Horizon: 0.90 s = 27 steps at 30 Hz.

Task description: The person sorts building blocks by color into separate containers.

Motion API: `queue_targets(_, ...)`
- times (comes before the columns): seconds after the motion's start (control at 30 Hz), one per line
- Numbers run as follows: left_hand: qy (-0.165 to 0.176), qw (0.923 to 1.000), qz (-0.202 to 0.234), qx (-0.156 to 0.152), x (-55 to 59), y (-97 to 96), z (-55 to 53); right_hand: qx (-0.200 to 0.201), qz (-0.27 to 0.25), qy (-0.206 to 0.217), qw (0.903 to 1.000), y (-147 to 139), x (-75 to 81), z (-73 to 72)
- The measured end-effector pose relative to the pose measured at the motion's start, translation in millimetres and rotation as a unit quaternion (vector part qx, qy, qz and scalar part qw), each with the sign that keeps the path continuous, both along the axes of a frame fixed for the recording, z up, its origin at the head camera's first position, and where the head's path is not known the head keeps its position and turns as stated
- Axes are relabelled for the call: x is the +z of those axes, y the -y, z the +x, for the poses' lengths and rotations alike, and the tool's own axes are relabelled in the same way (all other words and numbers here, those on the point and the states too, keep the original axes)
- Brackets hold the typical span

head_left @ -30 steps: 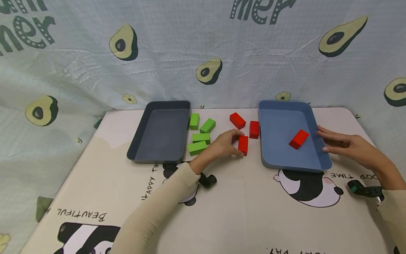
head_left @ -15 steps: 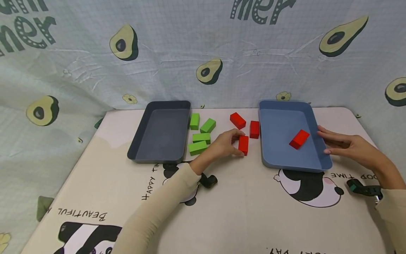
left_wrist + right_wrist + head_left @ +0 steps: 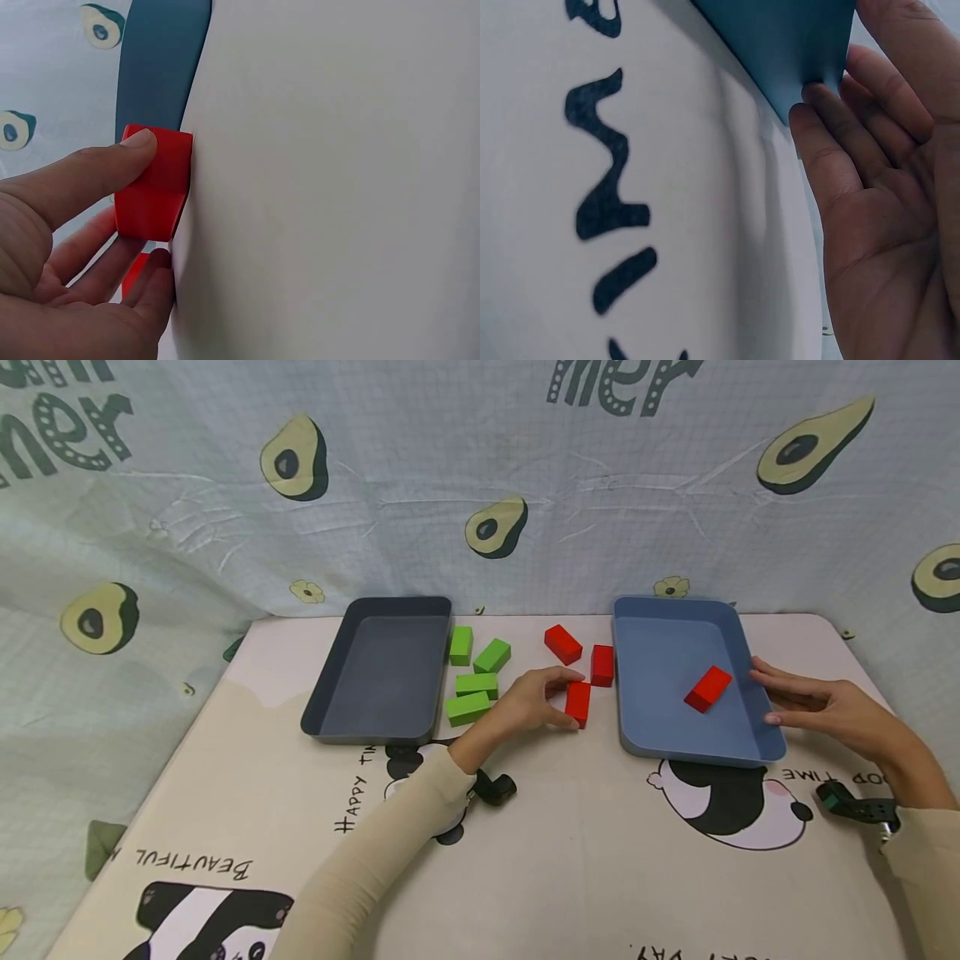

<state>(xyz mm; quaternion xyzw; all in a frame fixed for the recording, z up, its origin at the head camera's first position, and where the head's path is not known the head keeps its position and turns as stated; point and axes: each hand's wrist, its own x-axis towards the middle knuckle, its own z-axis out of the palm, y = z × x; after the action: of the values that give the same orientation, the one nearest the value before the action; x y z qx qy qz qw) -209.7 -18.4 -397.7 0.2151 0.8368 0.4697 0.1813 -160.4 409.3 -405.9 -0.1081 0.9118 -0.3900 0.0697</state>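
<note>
My left hand (image 3: 536,700) pinches a red block (image 3: 578,704) on the table, left of the blue tray. In the left wrist view the thumb lies on the near face of this red block (image 3: 156,187) and the fingers reach behind it. Two more red blocks lie just beyond, one tilted block (image 3: 563,645) and one block (image 3: 602,666) beside the tray wall. Inside the blue tray (image 3: 660,727) rests another red block (image 3: 707,689). My right hand (image 3: 832,706) touches the tray's right side with its fingers extended; the right wrist view has the fingertips at the outer wall (image 3: 780,52).
A dark grey tray (image 3: 375,677) stands to the left with nothing in it. Several green blocks, among them one near block (image 3: 467,708), lie along its right side. A patterned curtain (image 3: 405,485) hangs behind the table (image 3: 570,860).
My left hand and the red block it pinches have shifted very slightly to the right. The right hand stays at the blue tray, and the other blocks lie as before.
</note>
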Motion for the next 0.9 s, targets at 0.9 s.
queue_targets(0.9,0.052,0.9966,0.056,0.031,3.6,-3.1,3.1,-0.003,0.013,0.004,0.9999,-0.5,0.6,1.4)
